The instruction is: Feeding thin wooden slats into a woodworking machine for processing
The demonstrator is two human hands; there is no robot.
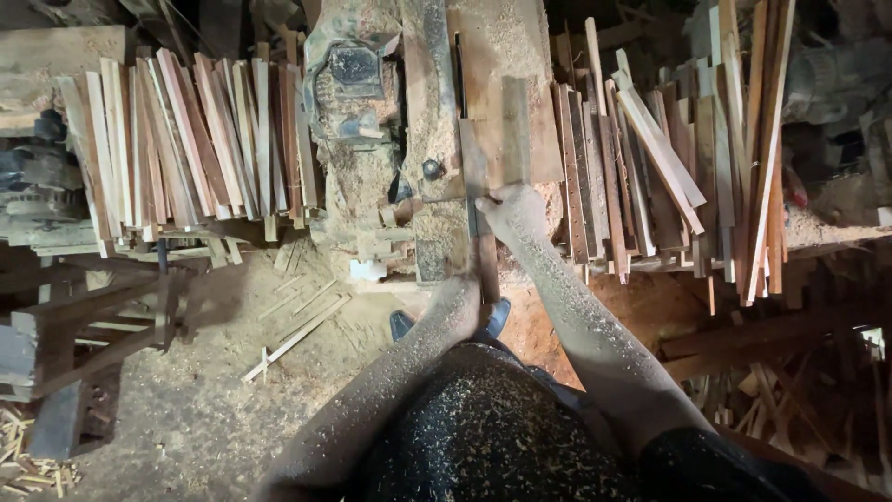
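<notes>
In the head view, a narrow wood strip (pixel 485 200) is pressed flat on the sawdust-covered bench (pixel 437 84) by the right hand (pixel 509 209), its grip clenched over the strip near the bench's front edge. The left hand (pixel 462 299) is held lower, at the strip's near end just off the front edge; whether its grip is closed cannot be told. Cut strips are stacked at the left end (pixel 186 139) and the right end (pixel 669 158) of the bench

The left hand (pixel 462 299) is blurry, so its grip is unclear. The saw blade hides under sawdust, and the wood strip (pixel 502 130) looks smeared.
</notes>
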